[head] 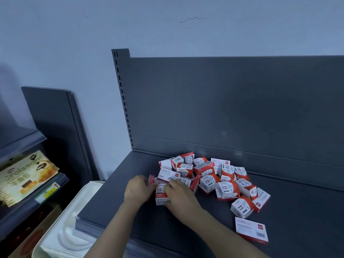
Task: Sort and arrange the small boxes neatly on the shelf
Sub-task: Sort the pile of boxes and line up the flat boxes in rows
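A loose heap of several small red-and-white boxes (219, 181), paper clips and staples, lies on the dark grey shelf (297, 211). At the heap's left end my left hand (136, 189) and my right hand (179, 196) close in from both sides on a small stack of boxes (161, 194); the fingers curl round it and hide part of it. One flat staple box (251, 229) lies alone at the front right, and a paper-clip box (242, 206) sits just behind it.
The shelf's back panel (232, 108) rises behind the heap, with a slotted upright (122, 101) at its left end. A lower shelf at the left holds a snack packet (24, 175). A white moulded tray (74, 220) sits below the shelf's left edge.
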